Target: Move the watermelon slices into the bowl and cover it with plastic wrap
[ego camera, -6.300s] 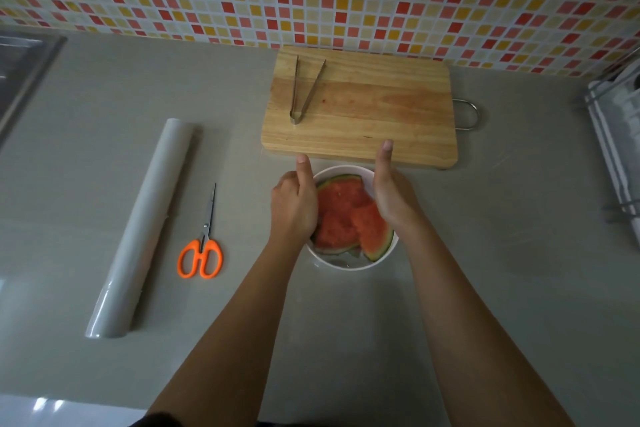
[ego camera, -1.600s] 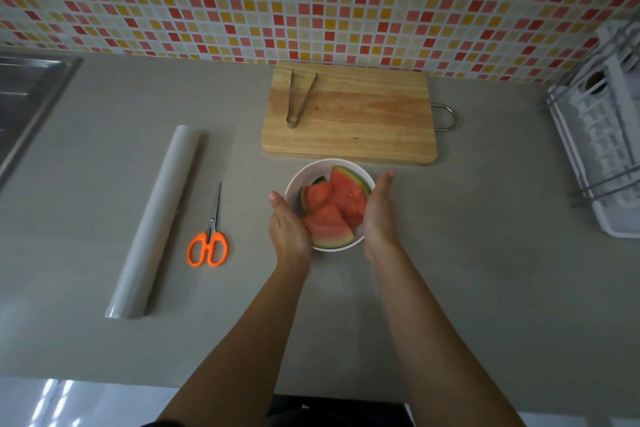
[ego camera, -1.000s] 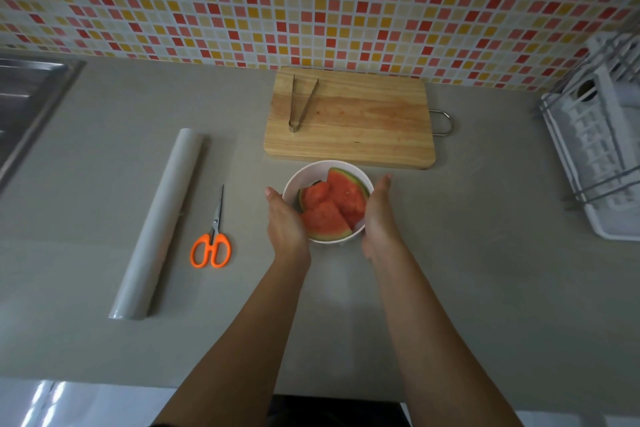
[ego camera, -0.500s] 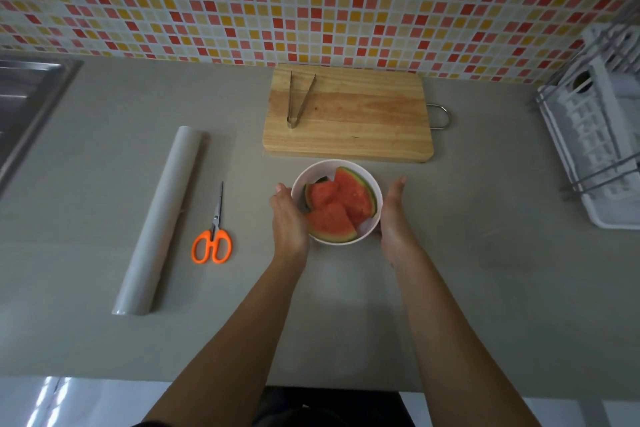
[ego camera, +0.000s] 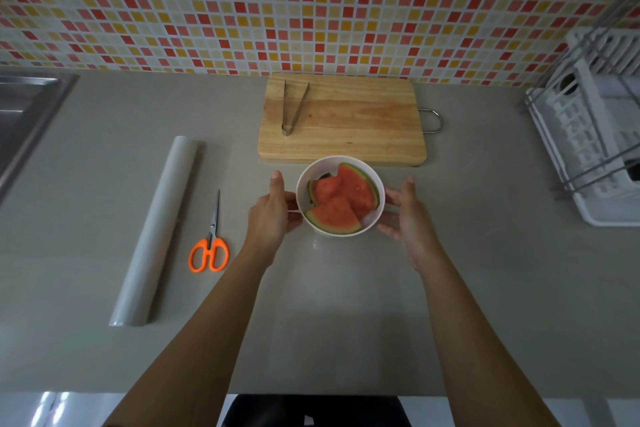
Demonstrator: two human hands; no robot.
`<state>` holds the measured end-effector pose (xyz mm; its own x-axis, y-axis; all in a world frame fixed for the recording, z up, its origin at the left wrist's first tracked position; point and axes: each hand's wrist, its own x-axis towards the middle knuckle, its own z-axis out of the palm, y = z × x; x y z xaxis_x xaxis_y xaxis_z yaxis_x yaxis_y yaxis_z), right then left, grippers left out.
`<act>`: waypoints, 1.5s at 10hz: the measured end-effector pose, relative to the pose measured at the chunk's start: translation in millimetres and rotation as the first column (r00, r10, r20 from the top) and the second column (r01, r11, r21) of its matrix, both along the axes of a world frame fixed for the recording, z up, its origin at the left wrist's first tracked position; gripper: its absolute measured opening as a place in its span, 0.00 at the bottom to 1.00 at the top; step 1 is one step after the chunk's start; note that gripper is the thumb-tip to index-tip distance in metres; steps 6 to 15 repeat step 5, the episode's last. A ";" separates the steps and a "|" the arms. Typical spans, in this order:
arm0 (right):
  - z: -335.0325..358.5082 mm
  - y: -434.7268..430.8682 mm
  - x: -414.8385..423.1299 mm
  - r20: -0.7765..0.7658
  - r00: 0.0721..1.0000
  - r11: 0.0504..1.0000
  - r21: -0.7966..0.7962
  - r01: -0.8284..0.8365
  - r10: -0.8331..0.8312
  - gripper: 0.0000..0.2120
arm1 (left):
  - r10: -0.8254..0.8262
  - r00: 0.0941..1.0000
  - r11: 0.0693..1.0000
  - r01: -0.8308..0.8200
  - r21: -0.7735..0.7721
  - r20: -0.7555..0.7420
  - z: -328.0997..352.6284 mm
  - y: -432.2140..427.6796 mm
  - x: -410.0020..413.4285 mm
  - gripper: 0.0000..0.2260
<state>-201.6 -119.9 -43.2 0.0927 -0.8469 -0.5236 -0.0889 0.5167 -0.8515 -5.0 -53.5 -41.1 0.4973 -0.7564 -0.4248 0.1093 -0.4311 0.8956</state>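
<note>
A white bowl (ego camera: 375,180) stands on the grey counter just in front of the cutting board, holding several red watermelon slices (ego camera: 341,199) with green rind. A faint sheen of clear film shows at the bowl's sides and front; I cannot tell how far it covers the top. My left hand (ego camera: 272,215) is at the bowl's left side with its fingertips at the wall. To the right of the bowl, my right hand (ego camera: 407,215) has its fingers spread, a small gap from the rim. The plastic wrap roll (ego camera: 156,229) lies at the left.
Orange-handled scissors (ego camera: 209,239) lie between the roll and the bowl. A wooden cutting board (ego camera: 353,121) with metal tongs (ego camera: 292,107) sits behind the bowl, against the tiled wall. A sink (ego camera: 24,111) is far left and a white dish rack (ego camera: 595,135) far right.
My hands had been pressed against the bowl's sides. They have since drawn outward, the right first and then the left. The bowl and slices stay put.
</note>
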 end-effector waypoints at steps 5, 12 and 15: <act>12.8 -18.1 -11.2 -0.356 0.934 0.950 -0.301 -0.080 -0.035 0.24 | 0.110 0.980 0.993 -0.103 -0.049 0.164 12.1 -6.4 8.2 0.27; 12.8 -18.1 -11.2 -0.356 0.934 0.950 -0.301 -0.080 -0.035 0.24 | 0.110 0.980 0.993 -0.103 -0.049 0.164 12.1 -6.4 8.2 0.27; 12.8 -18.1 -11.2 -0.356 0.934 0.950 -0.301 -0.080 -0.035 0.24 | 0.110 0.980 0.993 -0.103 -0.049 0.164 12.1 -6.4 8.2 0.27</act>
